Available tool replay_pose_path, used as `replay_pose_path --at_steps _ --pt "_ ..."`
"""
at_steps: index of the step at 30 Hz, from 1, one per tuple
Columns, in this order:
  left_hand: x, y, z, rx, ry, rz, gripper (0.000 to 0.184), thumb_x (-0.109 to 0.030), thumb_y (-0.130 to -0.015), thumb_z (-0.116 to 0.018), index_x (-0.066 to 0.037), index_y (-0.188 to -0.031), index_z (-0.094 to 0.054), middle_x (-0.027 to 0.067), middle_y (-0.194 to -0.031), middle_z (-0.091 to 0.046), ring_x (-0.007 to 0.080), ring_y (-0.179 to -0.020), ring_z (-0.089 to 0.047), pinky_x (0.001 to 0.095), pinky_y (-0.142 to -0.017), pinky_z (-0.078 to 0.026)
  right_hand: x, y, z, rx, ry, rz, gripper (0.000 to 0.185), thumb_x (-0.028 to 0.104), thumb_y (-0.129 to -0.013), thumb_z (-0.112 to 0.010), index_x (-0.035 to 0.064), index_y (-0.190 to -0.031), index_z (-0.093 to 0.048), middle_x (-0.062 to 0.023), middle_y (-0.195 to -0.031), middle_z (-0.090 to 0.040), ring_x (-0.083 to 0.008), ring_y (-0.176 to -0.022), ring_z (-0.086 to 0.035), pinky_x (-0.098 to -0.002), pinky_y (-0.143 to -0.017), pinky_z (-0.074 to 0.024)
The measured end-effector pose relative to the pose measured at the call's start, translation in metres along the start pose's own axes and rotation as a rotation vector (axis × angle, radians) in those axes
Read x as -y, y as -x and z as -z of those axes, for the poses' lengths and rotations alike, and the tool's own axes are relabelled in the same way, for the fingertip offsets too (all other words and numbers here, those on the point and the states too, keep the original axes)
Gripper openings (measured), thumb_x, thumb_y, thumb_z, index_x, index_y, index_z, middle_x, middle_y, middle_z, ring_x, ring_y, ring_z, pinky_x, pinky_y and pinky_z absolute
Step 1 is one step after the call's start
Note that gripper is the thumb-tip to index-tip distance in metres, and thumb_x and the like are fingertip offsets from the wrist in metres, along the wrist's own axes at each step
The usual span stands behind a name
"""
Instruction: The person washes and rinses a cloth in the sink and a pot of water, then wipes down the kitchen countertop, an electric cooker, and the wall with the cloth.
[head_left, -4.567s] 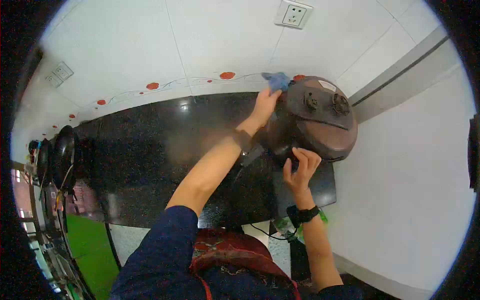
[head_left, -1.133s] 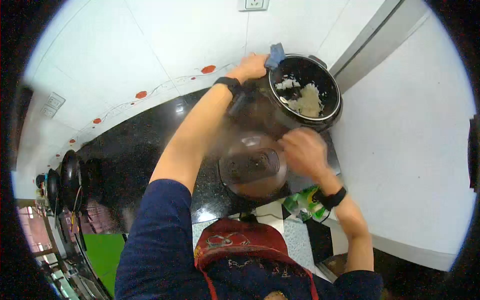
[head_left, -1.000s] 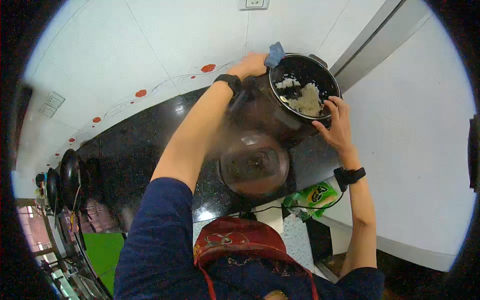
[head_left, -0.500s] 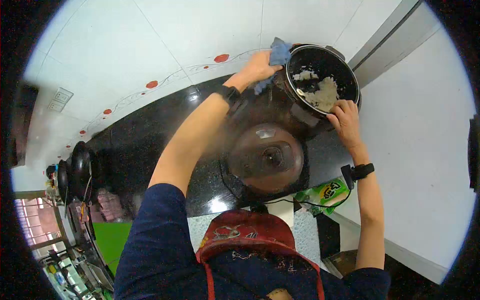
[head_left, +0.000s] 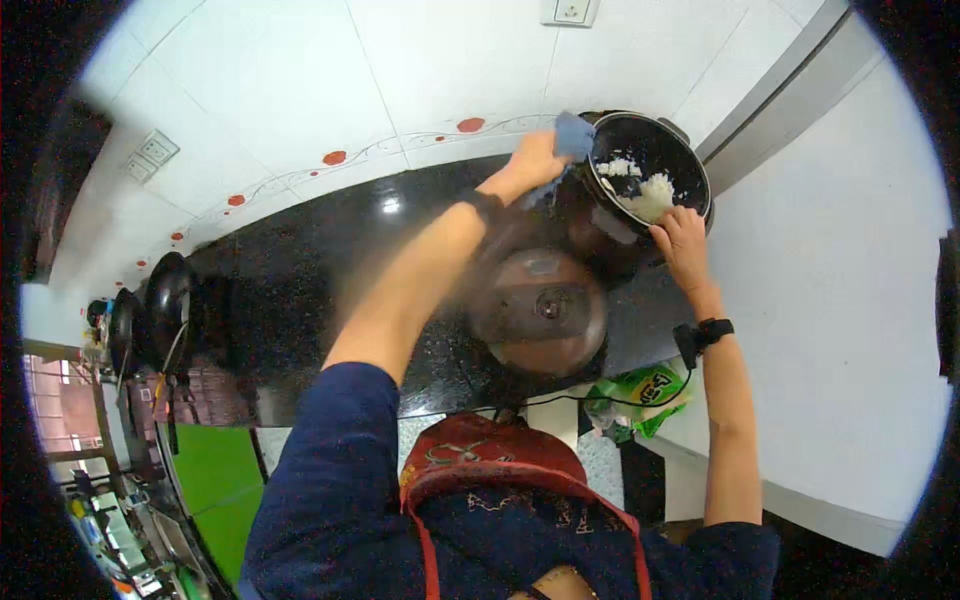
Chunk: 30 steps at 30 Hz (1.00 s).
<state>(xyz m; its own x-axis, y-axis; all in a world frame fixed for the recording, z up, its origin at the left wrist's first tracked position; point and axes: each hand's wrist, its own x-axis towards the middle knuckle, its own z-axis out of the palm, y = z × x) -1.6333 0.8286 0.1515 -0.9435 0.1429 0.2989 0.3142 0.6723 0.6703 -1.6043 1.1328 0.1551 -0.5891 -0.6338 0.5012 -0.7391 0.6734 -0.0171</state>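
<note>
A dark round pot (head_left: 690, 165) with white cooked rice (head_left: 655, 197) in its bottom stands at the counter's right end. My left hand (head_left: 537, 160) is closed on a crumpled blue cloth (head_left: 574, 137), which lies against the pot's left rim. At the near rim, my right hand (head_left: 682, 237) has its fingers curled over the edge, the thumb outside; the fingertips are partly hidden. A small pale piece (head_left: 607, 185) shows at the pot's inner left edge. In front of the pot, a round brown lid (head_left: 540, 345) lies on the counter.
The black counter (head_left: 300, 260) runs left along a tiled wall to dark pans (head_left: 170, 300). A white panel (head_left: 830, 300) closes off the right side. Below the counter edge is a green package (head_left: 640, 395), with a black cable (head_left: 570, 398) crossing nearby.
The view has shifted slightly, so the wall and pot sit lower in it. My left hand stays at the pot's left with the cloth, and my right hand stays on the near rim.
</note>
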Motion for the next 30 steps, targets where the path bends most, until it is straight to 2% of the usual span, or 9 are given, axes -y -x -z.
replay_pose_path --at_steps 2,7,16,19,21,22,24,25,30 --pt "0.001 -0.013 -0.003 -0.068 -0.038 0.116 0.025 -0.02 -0.073 -0.061 -0.003 -0.092 -0.062 0.022 -0.088 -0.062 0.0383 -0.089 -0.059 0.0451 -0.076 -0.046 -0.002 -0.001 -0.004 -0.007 0.023 0.017 0.021 0.028 -0.08 -0.06 0.0069 -0.086 -0.058 -0.009 -0.092 -0.053 -0.0292 -0.085 -0.048 -0.04 -0.074 -0.0376" --pt "0.018 -0.021 -0.019 0.006 -0.181 0.039 0.027 -0.012 -0.073 -0.053 0.004 -0.096 -0.051 0.0264 -0.093 -0.059 0.0439 -0.09 -0.056 0.0487 -0.079 -0.045 0.005 -0.003 -0.008 -0.019 0.048 -0.015 0.021 0.027 -0.081 -0.059 0.0065 -0.081 -0.057 -0.0088 -0.089 -0.053 -0.0286 -0.083 -0.048 -0.0402 -0.071 -0.037" --pt "0.006 0.011 -0.016 0.002 0.024 -0.02 0.038 -0.01 -0.069 -0.056 0.006 -0.103 -0.052 0.0273 -0.099 -0.058 0.0414 -0.097 -0.055 0.0454 -0.083 -0.045 0.012 -0.001 -0.003 0.043 0.047 -0.079 0.017 0.022 -0.082 -0.06 0.0062 -0.087 -0.057 -0.0096 -0.096 -0.055 -0.0303 -0.092 -0.049 -0.0404 -0.079 -0.0376" --pt "0.017 -0.008 -0.013 0.048 -0.048 -0.016 0.039 -0.007 -0.069 -0.053 0.001 -0.107 -0.052 0.0258 -0.098 -0.059 0.0423 -0.097 -0.054 0.0459 -0.084 -0.043 0.042 -0.014 0.022 -0.228 -0.153 -0.056 0.02 0.01 -0.075 -0.066 0.0054 -0.091 -0.057 -0.0131 -0.103 -0.056 -0.0342 -0.103 -0.049 -0.0412 -0.092 -0.0369" --pt "0.016 -0.013 -0.009 0.029 -0.051 -0.026 0.039 -0.006 -0.069 -0.052 0.002 -0.108 -0.051 0.0263 -0.097 -0.059 0.0436 -0.095 -0.053 0.047 -0.084 -0.043 0.079 -0.005 0.035 -0.367 -0.176 -0.049 0.02 0.008 -0.072 -0.067 0.0055 -0.09 -0.057 -0.0121 -0.095 -0.058 -0.0342 -0.094 -0.052 -0.0408 -0.085 -0.041" --pt "0.017 -0.015 -0.008 0.016 -0.059 -0.032 0.04 -0.005 -0.069 -0.052 0.002 -0.109 -0.049 0.0268 -0.096 -0.059 0.0449 -0.094 -0.053 0.048 -0.084 -0.042 0.098 0.004 0.037 -0.202 -0.236 0.022 0.019 0.011 -0.072 -0.066 0.0061 -0.088 -0.058 -0.0112 -0.09 -0.06 -0.0322 -0.09 -0.055 -0.0401 -0.081 -0.0433" --pt "0.031 -0.031 -0.014 -0.03 -0.188 -0.067 0.04 -0.006 -0.07 -0.049 0.001 -0.11 -0.049 0.0282 -0.095 -0.059 0.0457 -0.091 -0.052 0.0494 -0.083 -0.041 0.126 0.029 0.002 0.557 -0.116 0.098 0.024 0.019 -0.07 -0.066 0.01 -0.092 -0.06 -0.0098 -0.095 -0.061 -0.0287 -0.091 -0.057 -0.0393 -0.077 -0.0462" --pt "0.035 -0.039 -0.016 -0.055 -0.187 -0.075 0.039 -0.007 -0.071 -0.049 0.001 -0.109 -0.05 0.0284 -0.095 -0.059 0.0455 -0.091 -0.053 0.0498 -0.083 -0.041 0.148 0.033 0.003 0.28 -0.414 0.231 0.027 0.015 -0.069 -0.065 0.0117 -0.096 -0.062 -0.0088 -0.098 -0.061 -0.0284 -0.092 -0.057 -0.0386 -0.076 -0.0478" --pt "0.053 -0.087 -0.018 -0.011 -0.233 -0.104 0.037 -0.014 -0.071 -0.049 0.0 -0.105 -0.054 0.0266 -0.095 -0.06 0.0447 -0.091 -0.054 0.0499 -0.083 -0.042 0.124 0.019 -0.003 -0.073 -0.323 0.145 0.027 0.01 -0.071 -0.067 0.0102 -0.098 -0.061 -0.0091 -0.097 -0.061 -0.0298 -0.087 -0.058 -0.0396 -0.073 -0.0485"
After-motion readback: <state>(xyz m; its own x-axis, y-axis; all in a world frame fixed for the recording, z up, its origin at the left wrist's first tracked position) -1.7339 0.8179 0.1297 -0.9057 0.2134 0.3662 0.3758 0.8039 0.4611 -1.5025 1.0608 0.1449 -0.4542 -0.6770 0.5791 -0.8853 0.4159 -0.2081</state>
